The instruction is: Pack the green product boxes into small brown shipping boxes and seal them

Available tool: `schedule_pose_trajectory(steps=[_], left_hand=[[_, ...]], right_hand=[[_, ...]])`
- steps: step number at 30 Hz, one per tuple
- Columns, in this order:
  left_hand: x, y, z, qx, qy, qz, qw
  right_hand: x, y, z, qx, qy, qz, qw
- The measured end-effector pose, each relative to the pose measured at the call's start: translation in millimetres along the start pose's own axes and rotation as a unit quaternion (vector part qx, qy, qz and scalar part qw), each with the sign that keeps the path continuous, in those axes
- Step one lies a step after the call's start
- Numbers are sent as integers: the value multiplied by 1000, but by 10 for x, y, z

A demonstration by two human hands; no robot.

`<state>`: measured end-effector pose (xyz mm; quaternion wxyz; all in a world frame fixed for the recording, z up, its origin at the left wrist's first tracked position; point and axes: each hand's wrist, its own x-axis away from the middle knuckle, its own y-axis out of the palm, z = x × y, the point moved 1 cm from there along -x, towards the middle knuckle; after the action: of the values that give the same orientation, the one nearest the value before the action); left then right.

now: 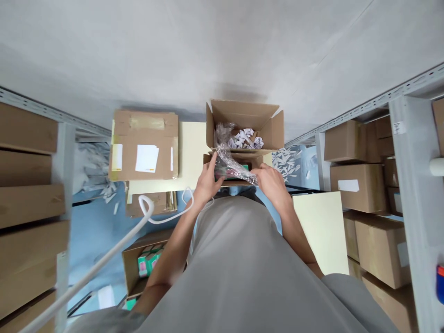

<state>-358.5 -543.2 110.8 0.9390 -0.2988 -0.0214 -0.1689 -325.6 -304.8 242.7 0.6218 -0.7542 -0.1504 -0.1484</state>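
Note:
An open cardboard box (pixel 247 121) stands on a pale yellow table (pixel 190 152), with crumpled clear plastic and white paper scraps inside. In front of its near flap, both hands hold a packet wrapped in clear plastic (pixel 231 168), showing dark red and green through the wrap. My left hand (pixel 207 181) grips the packet's left end with fingers curled round it. My right hand (pixel 271 181) closes on the right end. My grey shirt fills the lower middle of the view.
A taped, closed cardboard box (pixel 144 144) with a white label lies to the left on the table. A low open box (pixel 145 263) with green packets sits on the blue floor. Metal shelves (pixel 412 194) with cardboard boxes flank both sides. A white cable (pixel 104 259) crosses lower left.

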Motion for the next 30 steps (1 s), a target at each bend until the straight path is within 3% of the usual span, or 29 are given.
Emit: schedule_pose_trajectory(steps=[10, 18, 23, 30], left_hand=[[0, -44, 119, 4, 44, 33, 998], [17, -44, 110, -42, 94, -6, 995], [-40, 63, 43, -71, 70, 53, 994], [-70, 103, 27, -137, 75, 6, 988]], right_hand=[[223, 85, 213, -38, -17, 31, 999], [281, 113, 272, -38, -9, 55, 998], [-78, 151, 155, -12, -9, 62, 998], [-790, 536, 124, 42, 28, -84, 995]])
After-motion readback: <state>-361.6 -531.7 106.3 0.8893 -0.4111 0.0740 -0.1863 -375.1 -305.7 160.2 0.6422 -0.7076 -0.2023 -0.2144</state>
